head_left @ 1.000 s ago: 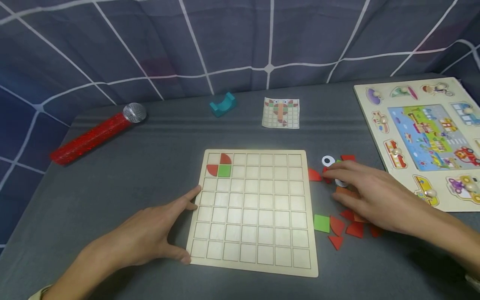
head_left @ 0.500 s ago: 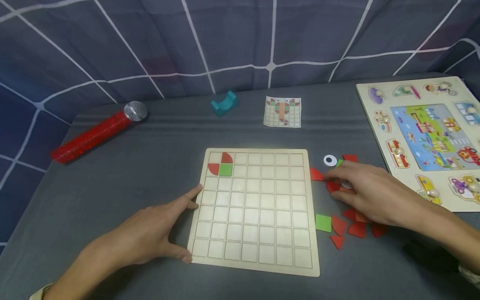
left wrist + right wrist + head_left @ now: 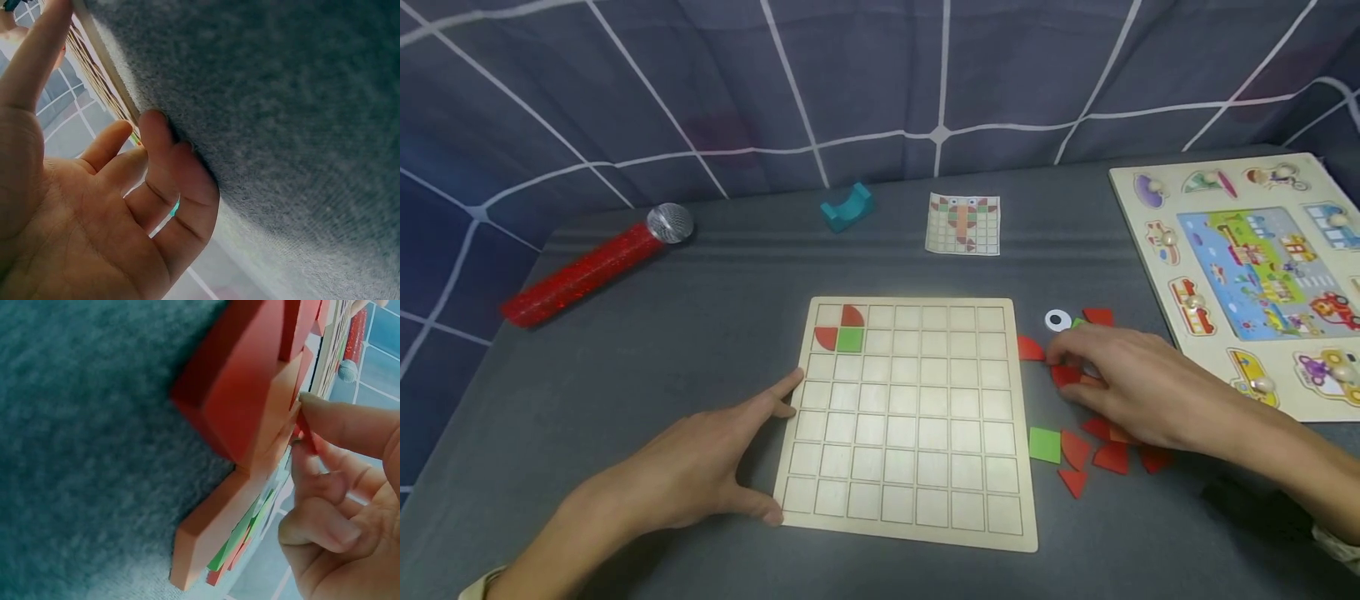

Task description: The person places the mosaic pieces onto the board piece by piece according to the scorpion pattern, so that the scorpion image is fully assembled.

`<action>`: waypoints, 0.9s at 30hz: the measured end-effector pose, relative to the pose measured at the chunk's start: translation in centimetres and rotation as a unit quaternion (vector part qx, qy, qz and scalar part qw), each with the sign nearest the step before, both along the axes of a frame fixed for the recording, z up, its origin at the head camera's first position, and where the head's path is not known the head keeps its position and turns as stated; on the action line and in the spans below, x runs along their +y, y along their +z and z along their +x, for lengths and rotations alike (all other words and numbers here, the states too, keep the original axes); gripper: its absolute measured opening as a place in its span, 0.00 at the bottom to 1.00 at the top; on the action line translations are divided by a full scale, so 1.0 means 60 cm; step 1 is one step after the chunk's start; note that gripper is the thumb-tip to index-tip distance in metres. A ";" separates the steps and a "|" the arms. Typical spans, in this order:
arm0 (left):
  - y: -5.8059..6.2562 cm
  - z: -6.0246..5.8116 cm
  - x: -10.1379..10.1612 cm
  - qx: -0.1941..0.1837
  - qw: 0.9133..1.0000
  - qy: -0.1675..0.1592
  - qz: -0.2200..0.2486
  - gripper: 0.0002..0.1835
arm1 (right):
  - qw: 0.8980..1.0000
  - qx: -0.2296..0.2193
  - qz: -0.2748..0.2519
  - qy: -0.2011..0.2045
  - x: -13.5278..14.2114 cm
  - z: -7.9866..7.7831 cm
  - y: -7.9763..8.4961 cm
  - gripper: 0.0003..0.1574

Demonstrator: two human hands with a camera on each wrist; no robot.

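A square wooden grid board [image 3: 886,433] lies flat on the grey cloth. Near its upper left corner sit a green square tile [image 3: 850,339] and two red quarter-circle tiles, one being the upper quarter-circle [image 3: 852,316]. My left hand [image 3: 688,467] rests along the board's left edge, fingers and thumb spread and touching it. At the right of the board, my right hand [image 3: 1131,383] pinches a red tile [image 3: 306,430] between thumb and fingertip, low over the loose pieces; the fingers hide part of it. Another red quarter-circle [image 3: 1031,348] lies against the board's right edge.
Around the right hand are several loose tiles, including a green square [image 3: 1045,445], a red triangle [image 3: 1073,483] and a white eye disc [image 3: 1057,321]. Behind stand a pattern card [image 3: 963,225], a teal block [image 3: 847,208], a red microphone [image 3: 595,268] and a knobbed puzzle [image 3: 1240,283].
My right fingers have drawn in from above the pile and closed on a red tile, uncovering more of it. The left hand and the board hold still.
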State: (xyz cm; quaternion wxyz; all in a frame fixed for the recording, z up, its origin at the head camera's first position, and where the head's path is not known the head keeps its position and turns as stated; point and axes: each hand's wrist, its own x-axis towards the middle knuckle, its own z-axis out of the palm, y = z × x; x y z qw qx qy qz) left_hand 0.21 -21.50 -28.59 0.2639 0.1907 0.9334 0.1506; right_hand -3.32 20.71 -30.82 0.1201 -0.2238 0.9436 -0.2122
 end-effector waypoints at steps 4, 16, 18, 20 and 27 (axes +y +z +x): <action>0.000 -0.001 0.000 0.001 1.000 -0.001 0.003 0.73 | 1.000 0.005 -0.019 0.007 -0.003 0.001 0.007 0.23; -0.001 -0.002 0.000 -0.002 1.000 0.004 0.005 0.73 | 0.992 0.074 -0.100 0.005 -0.044 -0.006 0.030 0.19; -0.001 -0.001 0.000 0.000 1.000 0.000 0.007 0.73 | 0.992 0.071 -0.106 0.004 -0.053 -0.008 0.034 0.20; -0.001 -0.001 -0.001 0.001 1.000 0.000 0.008 0.73 | 0.991 0.069 -0.111 0.006 -0.063 -0.010 0.037 0.20; -0.002 -0.001 -0.001 0.006 1.000 0.000 0.003 0.73 | 0.991 0.034 -0.126 0.023 -0.107 -0.026 0.039 0.16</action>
